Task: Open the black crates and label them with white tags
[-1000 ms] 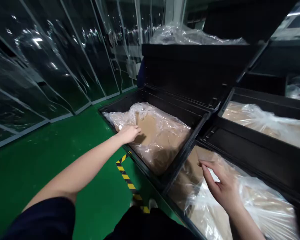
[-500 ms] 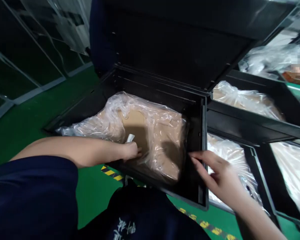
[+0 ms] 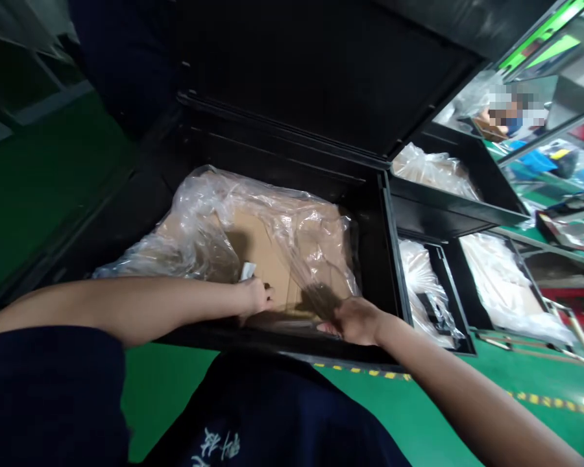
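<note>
A clear plastic bag (image 3: 194,201) lines the open black crate (image 3: 394,240), with brown cardboard (image 3: 260,237) lying flat inside it. My left hand (image 3: 257,297) is closed low over the cardboard near the crate's front wall. From its top juts a small white piece (image 3: 248,270), whose kind I cannot make out; a little dark spot shows by the fingers. My right hand (image 3: 354,320) is inside the crate at the front right, its fingers closed on the bag's gathered edge. Its fingertips are partly in shadow.
The crate's black lid (image 3: 292,71) stands raised behind. At right are more black crates with plastic-wrapped contents (image 3: 503,285) and a shelf (image 3: 545,240). A co-worker (image 3: 513,117) is at the far right. Yellow-marked green floor (image 3: 530,376) lies below.
My right hand has moved left from the crate's right wall to the bag's edge and closed on it. The left hand stays low over the cardboard. The view has shifted to the right.
</note>
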`<act>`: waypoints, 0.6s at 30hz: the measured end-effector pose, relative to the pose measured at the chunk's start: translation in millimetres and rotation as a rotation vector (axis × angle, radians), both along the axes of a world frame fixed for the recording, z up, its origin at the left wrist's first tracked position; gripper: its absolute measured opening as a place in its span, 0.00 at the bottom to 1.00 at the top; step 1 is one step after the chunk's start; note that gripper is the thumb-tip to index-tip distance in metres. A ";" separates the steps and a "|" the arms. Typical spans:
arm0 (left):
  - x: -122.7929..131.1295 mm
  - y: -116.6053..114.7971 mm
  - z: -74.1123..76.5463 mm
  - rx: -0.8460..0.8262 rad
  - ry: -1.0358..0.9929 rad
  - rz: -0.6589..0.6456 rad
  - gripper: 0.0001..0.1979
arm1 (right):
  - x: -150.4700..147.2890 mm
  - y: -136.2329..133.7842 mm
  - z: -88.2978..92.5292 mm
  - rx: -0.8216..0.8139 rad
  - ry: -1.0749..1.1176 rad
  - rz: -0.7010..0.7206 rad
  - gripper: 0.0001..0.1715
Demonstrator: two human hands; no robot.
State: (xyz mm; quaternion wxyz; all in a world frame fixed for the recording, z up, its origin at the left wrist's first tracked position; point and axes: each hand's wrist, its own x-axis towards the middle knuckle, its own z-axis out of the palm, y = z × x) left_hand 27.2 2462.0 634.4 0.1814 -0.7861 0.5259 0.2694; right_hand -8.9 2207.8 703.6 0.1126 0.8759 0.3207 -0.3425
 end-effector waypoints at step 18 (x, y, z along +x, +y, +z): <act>10.9 50.1 107.0 -0.566 -0.517 -0.272 0.20 | -66.4 -87.5 16.9 0.454 -0.454 0.083 0.20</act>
